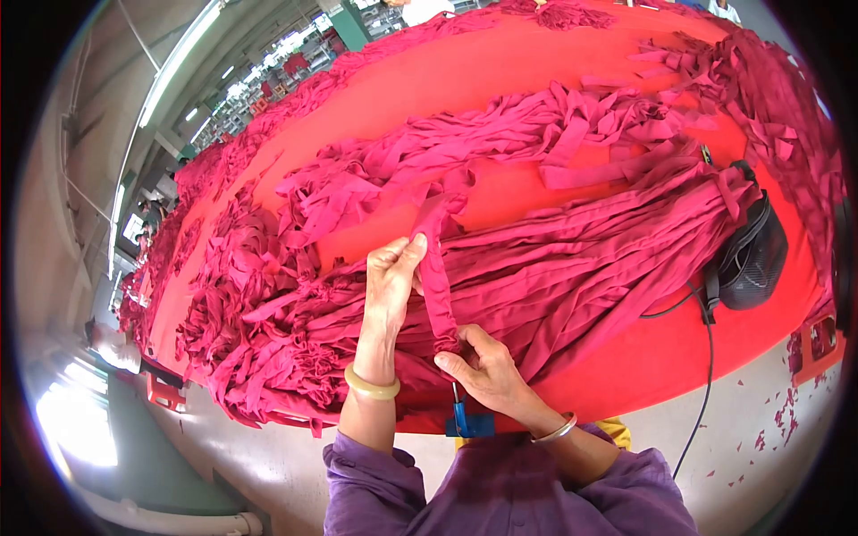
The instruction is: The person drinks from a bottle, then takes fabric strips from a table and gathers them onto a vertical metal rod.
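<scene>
A dark pink fabric strip [435, 281] runs between my two hands. My left hand [390, 272] pinches it near its upper part, thumb on top. Lower and to the right, my right hand [487, 371] closes around the strip's gathered lower end. Just below that hand, a thin metal rod [457, 391] stands up from a blue clamp [465, 423] at the table's near edge. Whether the strip sits over the rod is hidden by my fingers. Beneath both hands lies a long bundle of similar strips [572, 255].
Red cloth covers the large table [375, 107]. Crumpled strips [241, 268] pile up at left, with another row [474, 134] behind. A black mesh-sided device [755, 259] with a cable [710, 375] sits at right. Red plastic stools [165, 391] and fabric scraps [786, 415] are on the floor.
</scene>
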Demonstrator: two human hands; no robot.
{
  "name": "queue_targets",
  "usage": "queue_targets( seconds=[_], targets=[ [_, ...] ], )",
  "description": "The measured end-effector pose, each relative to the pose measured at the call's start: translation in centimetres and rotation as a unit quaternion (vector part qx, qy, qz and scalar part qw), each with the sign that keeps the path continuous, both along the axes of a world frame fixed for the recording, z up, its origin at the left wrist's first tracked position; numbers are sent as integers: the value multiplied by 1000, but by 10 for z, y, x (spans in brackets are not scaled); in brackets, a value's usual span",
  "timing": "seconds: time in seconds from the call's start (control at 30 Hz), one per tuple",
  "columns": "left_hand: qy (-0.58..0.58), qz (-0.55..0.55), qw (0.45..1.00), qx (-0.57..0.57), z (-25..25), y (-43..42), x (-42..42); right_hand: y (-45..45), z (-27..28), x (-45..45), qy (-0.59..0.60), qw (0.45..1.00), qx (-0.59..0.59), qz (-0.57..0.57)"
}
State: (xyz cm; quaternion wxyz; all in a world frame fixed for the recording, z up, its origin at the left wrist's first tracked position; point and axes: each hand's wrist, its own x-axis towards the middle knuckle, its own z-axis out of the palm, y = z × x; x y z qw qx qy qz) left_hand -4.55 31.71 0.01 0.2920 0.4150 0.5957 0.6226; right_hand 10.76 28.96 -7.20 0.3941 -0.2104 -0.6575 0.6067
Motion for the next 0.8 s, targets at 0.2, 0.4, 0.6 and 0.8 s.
queue_targets(
  seconds=[0.2,0.4,0.6,0.8],
  targets=[
    [-69,44,996,41,16,36,-23,-3,8,7,14,998,54,-27],
    [-128,54,988,68,19,56,-41,-4,10,10,12,999,-22,34],
    [-162,-16,984,73,13,39,-35,-7,-4,9,45,994,-66,70],
    [-168,-74,983,-23,-1,15,-24,-6,-7,7,82,994,-34,57]
  ],
)
